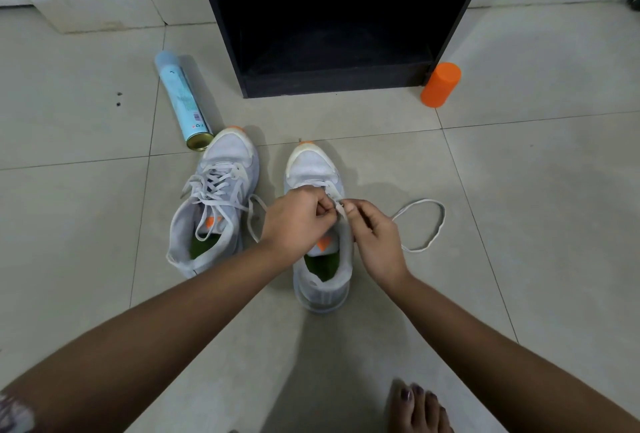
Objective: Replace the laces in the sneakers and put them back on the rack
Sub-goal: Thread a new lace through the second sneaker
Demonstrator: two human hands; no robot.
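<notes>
Two white sneakers with orange toe tips and green insoles stand side by side on the tiled floor. The left sneaker (214,200) is laced, with loose lace ends trailing to its right. Over the right sneaker (313,169) my left hand (294,221) and my right hand (374,235) meet at the upper eyelets. Both pinch the white lace (429,224), whose free part loops out on the floor to the right. The sneaker's tongue and middle are hidden under my hands.
A black shoe rack (332,82) stands open straight ahead. A light blue spray can (183,100) lies left of it, near the left sneaker's toe. An orange cylinder (440,84) stands by the rack's right corner. My bare foot (415,408) shows at the bottom right.
</notes>
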